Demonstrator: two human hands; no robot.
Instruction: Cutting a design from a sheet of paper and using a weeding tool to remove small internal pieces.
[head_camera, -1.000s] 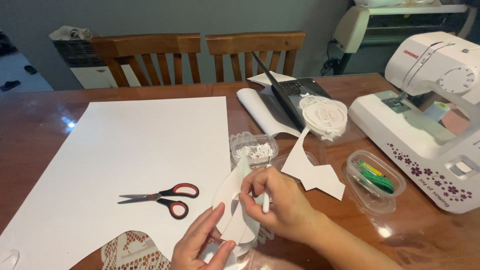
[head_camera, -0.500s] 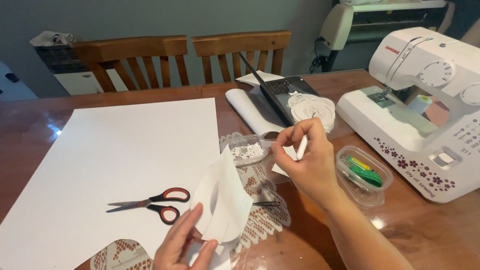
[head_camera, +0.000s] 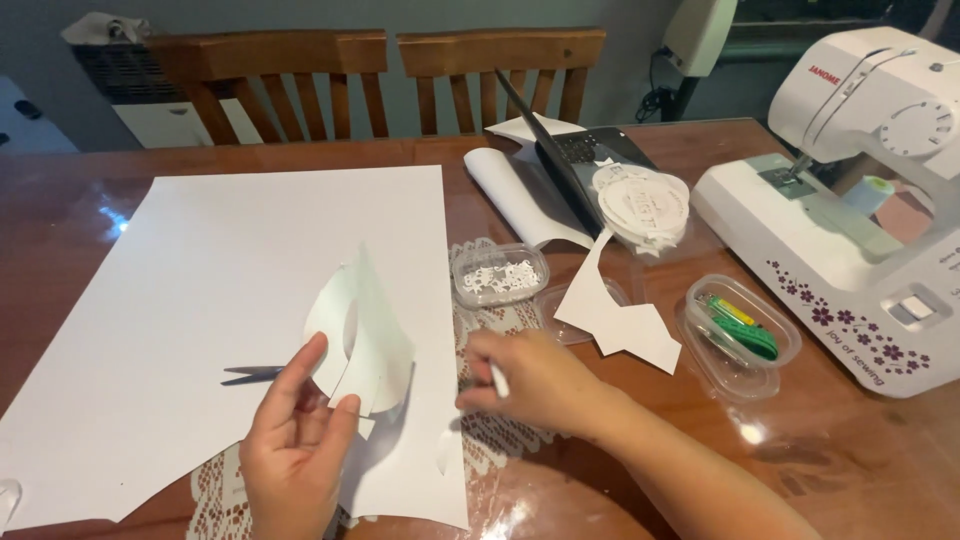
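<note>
My left hand (head_camera: 295, 440) holds up a cut white paper piece (head_camera: 362, 335) with curved edges, above the big white paper sheet (head_camera: 200, 300). My right hand (head_camera: 530, 380) rests low over the lace doily (head_camera: 500, 330) with a small white stick-like object (head_camera: 497, 380) pinched between its fingers. The scissors' blades (head_camera: 250, 374) poke out to the left from behind the held paper; their handles are hidden.
A small clear box of white bits (head_camera: 498, 275) and an oval clear box with green items (head_camera: 740, 330) lie ahead. A paper offcut (head_camera: 615, 315), rolled paper (head_camera: 520, 195), dark laptop (head_camera: 570, 160) and white sewing machine (head_camera: 850, 210) stand to the right. Two wooden chairs (head_camera: 380, 80) face the table.
My right hand has come down from near the clear box to the doily by the sheet's edge. My left hand has lifted the paper piece higher, covering the scissors' handles.
</note>
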